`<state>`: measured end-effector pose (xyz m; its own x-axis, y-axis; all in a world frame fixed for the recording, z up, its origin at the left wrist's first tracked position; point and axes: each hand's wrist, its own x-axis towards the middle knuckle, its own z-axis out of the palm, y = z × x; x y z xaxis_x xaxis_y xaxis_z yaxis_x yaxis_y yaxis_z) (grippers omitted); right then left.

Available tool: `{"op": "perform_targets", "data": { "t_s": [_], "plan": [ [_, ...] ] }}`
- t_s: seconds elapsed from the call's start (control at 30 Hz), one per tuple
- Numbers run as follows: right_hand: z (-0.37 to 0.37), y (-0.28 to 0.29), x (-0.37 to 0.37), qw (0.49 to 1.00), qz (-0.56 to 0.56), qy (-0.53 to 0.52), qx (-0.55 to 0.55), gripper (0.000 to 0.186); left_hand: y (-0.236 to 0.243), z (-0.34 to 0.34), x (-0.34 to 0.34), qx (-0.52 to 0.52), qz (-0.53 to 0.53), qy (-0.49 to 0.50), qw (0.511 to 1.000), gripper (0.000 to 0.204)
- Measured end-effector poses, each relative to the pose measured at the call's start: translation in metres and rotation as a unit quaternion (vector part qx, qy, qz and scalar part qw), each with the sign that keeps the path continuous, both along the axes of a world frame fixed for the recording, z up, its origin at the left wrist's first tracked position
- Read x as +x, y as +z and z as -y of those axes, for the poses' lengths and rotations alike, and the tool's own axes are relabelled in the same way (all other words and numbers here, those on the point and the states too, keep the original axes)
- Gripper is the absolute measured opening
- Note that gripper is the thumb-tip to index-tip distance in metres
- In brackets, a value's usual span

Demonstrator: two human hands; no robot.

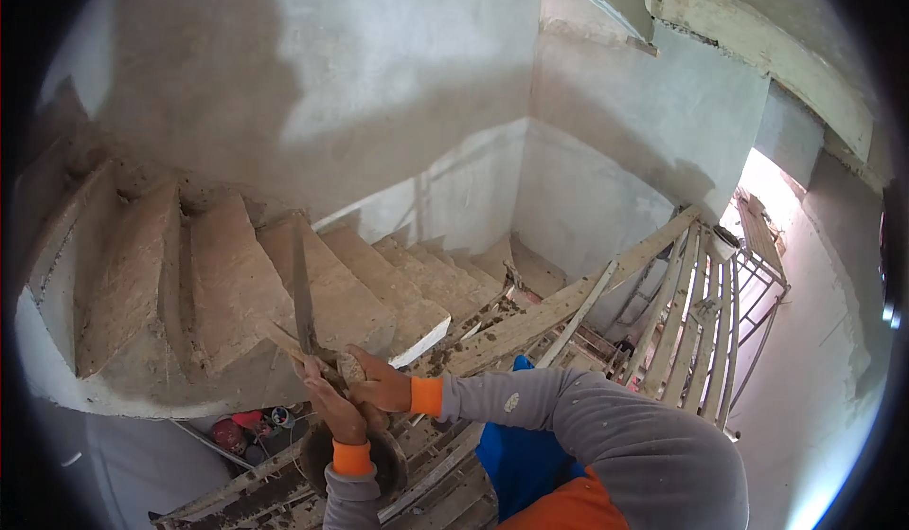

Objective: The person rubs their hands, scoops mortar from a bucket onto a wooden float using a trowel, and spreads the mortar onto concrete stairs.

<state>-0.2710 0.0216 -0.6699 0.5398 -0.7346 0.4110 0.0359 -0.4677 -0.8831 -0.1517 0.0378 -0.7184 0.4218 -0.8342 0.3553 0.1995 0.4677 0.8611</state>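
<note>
Low in the head view, my left hand (333,402) has its fingers closed around a long, flat, mud-smeared tool (294,342), tilted up toward the stairs. Beside it, my right hand (381,385) grips a pale, rough block-like piece (350,367), pressed close to that tool; where the two meet is partly hidden by my fingers. A dark bucket (383,464) sits just under my hands, partly covered by my left wrist and sleeve.
Concrete stairs (227,274) run along the plastered wall (398,37). Mud-spattered wooden planks (559,307) and a slatted platform (696,341) span the stairwell. Red items and containers (230,433) lie lower down. Metal scaffolding (757,284) stands by a bright opening at right.
</note>
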Motion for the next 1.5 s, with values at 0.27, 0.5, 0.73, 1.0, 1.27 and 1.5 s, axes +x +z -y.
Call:
{"op": "perform_targets", "data": {
  "t_s": [0.27,0.5,0.73,1.0,1.27,1.5],
  "plan": [
    [-0.004,0.002,-0.013,0.993,0.025,0.042,0.108,0.073,0.021,-0.009,-0.004,0.063,-0.014,0.067,0.996,0.053],
    [0.007,-0.004,-0.016,0.952,0.02,-0.053,-0.299,0.045,0.057,-0.011,0.029,-0.019,0.207,0.327,0.922,0.054],
    [0.029,0.021,-0.048,0.958,-0.004,-0.146,-0.246,0.023,0.117,-0.031,0.101,-0.048,0.217,0.31,0.924,0.031],
    [0.027,0.024,-0.04,0.901,-0.16,-0.16,-0.37,0.024,0.151,-0.045,0.145,0.018,0.088,0.216,0.972,0.033],
    [0.018,0.015,-0.036,0.857,-0.211,-0.167,-0.439,0.026,0.172,-0.059,0.141,-0.036,0.051,0.232,0.971,0.034],
    [0.032,0.011,-0.028,0.817,-0.201,-0.243,-0.483,0.022,0.143,-0.057,0.134,0.013,0.25,0.243,0.937,0.033]
  ]
}}
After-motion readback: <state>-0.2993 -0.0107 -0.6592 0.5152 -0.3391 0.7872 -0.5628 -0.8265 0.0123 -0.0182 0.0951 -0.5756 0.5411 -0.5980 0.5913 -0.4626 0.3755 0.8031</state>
